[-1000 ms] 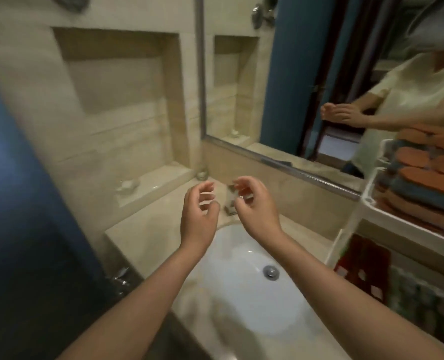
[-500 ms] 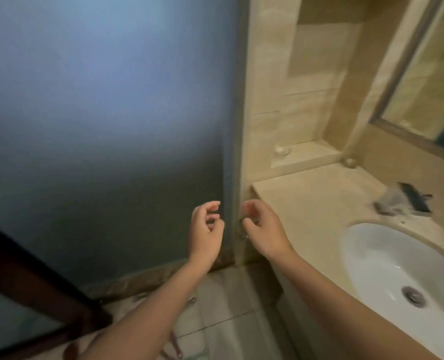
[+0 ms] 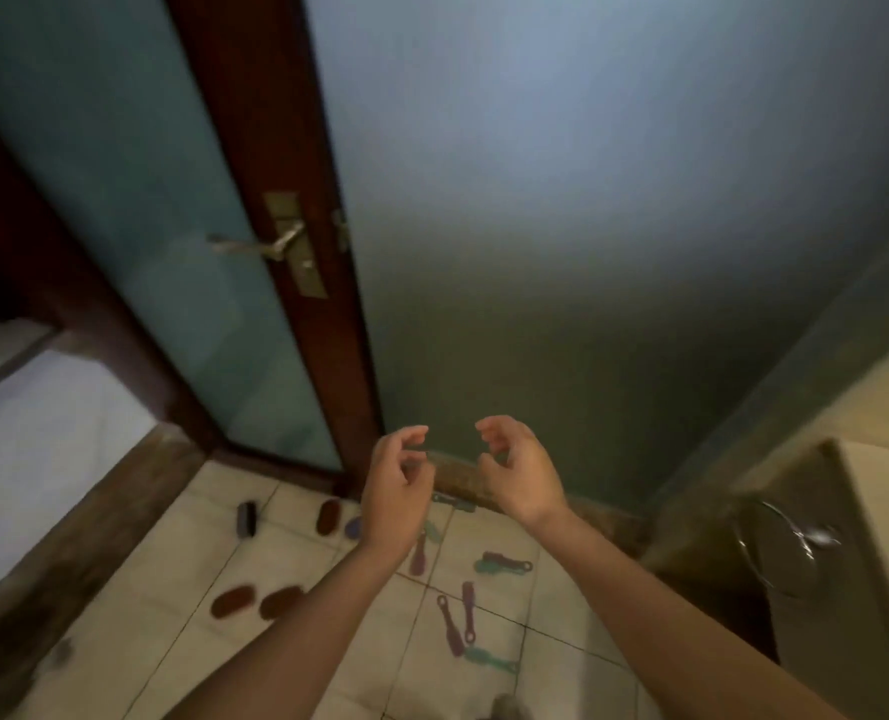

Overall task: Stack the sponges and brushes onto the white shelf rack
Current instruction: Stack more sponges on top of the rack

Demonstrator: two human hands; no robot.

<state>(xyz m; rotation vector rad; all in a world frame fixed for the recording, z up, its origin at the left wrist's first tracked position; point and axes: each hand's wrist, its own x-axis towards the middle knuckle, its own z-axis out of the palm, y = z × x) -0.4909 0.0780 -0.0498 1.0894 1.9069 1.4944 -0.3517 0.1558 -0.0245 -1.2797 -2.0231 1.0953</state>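
Overhead, your two hands hung empty above the tiled floor (image 3: 296,631), near each other but not touching. Your left hand (image 3: 398,493) had its fingers loosely curled, nothing in it. Your right hand (image 3: 520,472) matched it, fingers bent inward, also holding nothing.

Count of items on the floor, as far as blur allowed:
- Brown oval sponges: three. Two lay side by side at the lower left (image 3: 232,601) and (image 3: 280,601), nearly touching. A third (image 3: 328,516) lay near the door, just left of your left wrist.
- Dark block-shaped brush (image 3: 246,519): one, left of that third sponge and apart from it.
- Long-handled brushes: at least six. Purple ones: one (image 3: 418,556) beside your left forearm, and two (image 3: 450,625), (image 3: 468,613) close together below it. Teal ones: one (image 3: 502,565) with a dark head, right of centre; one (image 3: 490,659) at the bottom; one (image 3: 432,531) partly hidden behind your left hand.
- A purple item (image 3: 353,527) showed at the edge of your left wrist; its type could not be told.

All counted items rested on the floor. The wooden-framed frosted-glass door (image 3: 270,122) with one metal handle (image 3: 255,246) stood ahead at the left. One vanity cabinet (image 3: 816,589) stood at the right.
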